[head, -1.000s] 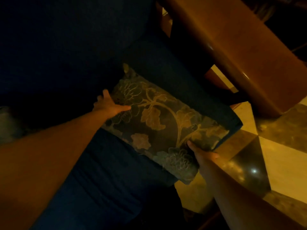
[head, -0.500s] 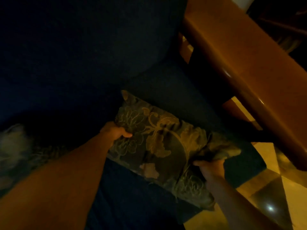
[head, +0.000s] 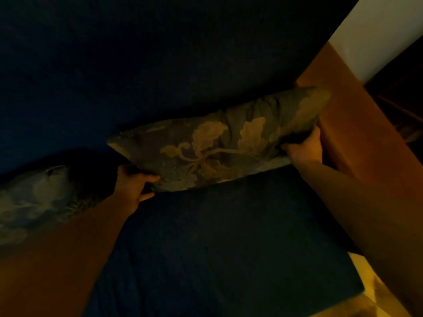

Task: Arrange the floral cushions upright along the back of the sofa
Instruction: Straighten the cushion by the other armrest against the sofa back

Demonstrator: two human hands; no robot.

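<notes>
Dark blue seat (head: 229,236) bare near and centre: open passage. Far side blocked by sofa back (head: 160,65). Right closed by wooden armrest (head: 357,138). Second floral cushion (head: 39,197) occupies left. Held floral cushion (head: 217,143) spans back-seat junction.

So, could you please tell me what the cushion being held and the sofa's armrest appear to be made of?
The floral cushion looks like woven fabric with a raised, slightly shiny flower pattern; it creases where the right hand and left hand grip it. The armrest looks like smooth wood or leather, orange-brown with no visible weave; the dim light leaves that open.
</notes>
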